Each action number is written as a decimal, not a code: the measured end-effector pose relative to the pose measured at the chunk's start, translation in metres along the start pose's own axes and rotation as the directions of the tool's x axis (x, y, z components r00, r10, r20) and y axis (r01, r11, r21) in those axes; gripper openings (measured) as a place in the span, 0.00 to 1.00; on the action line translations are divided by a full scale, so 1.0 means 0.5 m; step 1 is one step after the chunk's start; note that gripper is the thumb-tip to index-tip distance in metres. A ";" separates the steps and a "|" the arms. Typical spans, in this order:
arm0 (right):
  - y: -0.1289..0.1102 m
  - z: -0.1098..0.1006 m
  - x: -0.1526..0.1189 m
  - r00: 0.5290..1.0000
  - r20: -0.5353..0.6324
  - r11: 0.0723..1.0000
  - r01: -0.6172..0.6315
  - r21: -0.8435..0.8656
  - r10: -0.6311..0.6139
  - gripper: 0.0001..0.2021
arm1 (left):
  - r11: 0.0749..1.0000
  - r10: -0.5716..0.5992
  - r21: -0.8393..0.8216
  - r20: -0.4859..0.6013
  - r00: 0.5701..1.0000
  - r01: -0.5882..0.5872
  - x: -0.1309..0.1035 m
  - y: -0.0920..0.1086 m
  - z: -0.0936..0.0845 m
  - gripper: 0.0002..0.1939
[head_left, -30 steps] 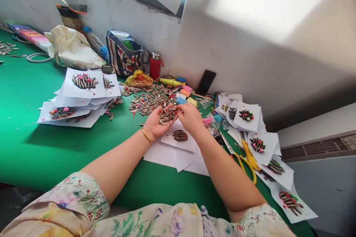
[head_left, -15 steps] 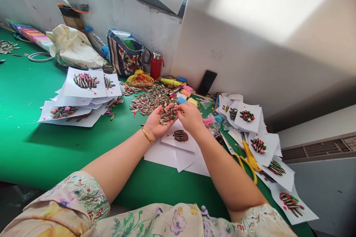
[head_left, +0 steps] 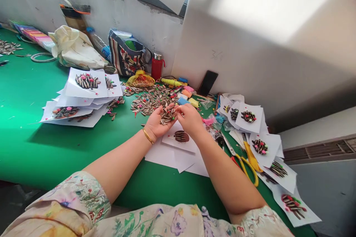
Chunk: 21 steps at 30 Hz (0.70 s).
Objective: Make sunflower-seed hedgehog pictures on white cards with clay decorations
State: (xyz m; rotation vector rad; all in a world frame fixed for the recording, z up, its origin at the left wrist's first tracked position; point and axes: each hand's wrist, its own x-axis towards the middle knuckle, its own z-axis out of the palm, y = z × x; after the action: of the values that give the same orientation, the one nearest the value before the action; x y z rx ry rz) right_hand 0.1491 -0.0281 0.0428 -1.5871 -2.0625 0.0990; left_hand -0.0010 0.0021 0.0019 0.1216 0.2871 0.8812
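The person's bare left hand [head_left: 156,124] is turned palm up, spread in a shallow cup under a small heap of black-and-white striped sunflower seeds [head_left: 167,117]. The bare right hand [head_left: 190,119] bends its fingers at the heap's edge, though whether they pinch a seed cannot be told; just below lies a white paper card [head_left: 178,147] bearing a rounded brown figure [head_left: 184,137] partly covered with striped seeds.

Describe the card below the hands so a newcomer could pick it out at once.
On the green table, find the left hand cupping striped seeds, with the right hand beside it. Just below them, the card lies on plain white sheets. Unlike the fuller cards stacked at left, its brown shape is only partly covered with seeds.
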 end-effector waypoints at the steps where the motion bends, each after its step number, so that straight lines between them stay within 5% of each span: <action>1: 0.002 0.000 0.001 1.000 0.003 1.000 -0.007 -0.009 0.007 0.08 | 1.000 -0.002 0.004 0.000 1.000 0.002 0.000 0.000 -0.002 0.23; 21: -0.009 0.002 -0.001 0.994 0.105 0.995 0.045 -0.091 -0.035 0.08 | 1.000 0.004 0.010 -0.002 1.000 -0.004 -0.002 -0.003 0.008 0.23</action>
State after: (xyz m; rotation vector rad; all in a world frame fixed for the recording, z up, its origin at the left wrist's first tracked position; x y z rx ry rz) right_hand 0.1450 -0.0296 0.0436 -1.6261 -2.2061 0.0722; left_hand 0.0008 0.0005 0.0057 0.1304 0.2929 0.8838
